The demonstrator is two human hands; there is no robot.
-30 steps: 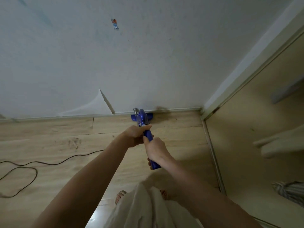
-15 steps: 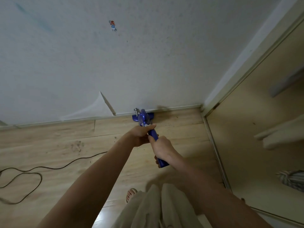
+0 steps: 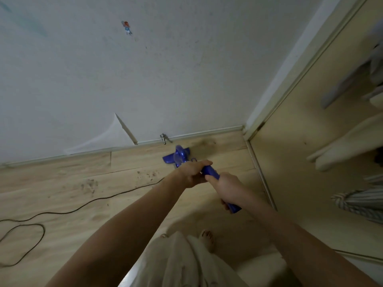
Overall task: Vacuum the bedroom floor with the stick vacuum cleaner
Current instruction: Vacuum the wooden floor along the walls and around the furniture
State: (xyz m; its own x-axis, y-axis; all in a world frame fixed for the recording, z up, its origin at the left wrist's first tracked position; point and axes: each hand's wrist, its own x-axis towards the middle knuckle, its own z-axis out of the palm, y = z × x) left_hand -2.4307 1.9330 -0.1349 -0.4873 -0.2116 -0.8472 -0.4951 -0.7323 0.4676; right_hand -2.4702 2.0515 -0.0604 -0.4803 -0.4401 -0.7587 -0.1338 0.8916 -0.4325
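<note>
A: Where's our blue vacuum point(image 3: 179, 157)?
B: On the floor point(image 3: 62, 204) by the wall, near the corner. Left hand point(image 3: 193, 172) & right hand point(image 3: 227, 188) curl tight round the handle, prob. to steer it. Cord point(image 3: 83, 207) trails left.

The vacuum head point(image 3: 175, 157) sits on the floor point(image 3: 62, 183) near the wall point(image 3: 165, 79). A cable point(image 3: 83, 208) trails left; the wardrobe point(image 3: 310, 162) stands right.

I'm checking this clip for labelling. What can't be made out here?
- Vacuum cleaner: its middle is hidden by the left hand and right hand, head view.
- Cord: runs off the left edge.
- Floor nozzle: blurred, contact with floor unclear.
</note>
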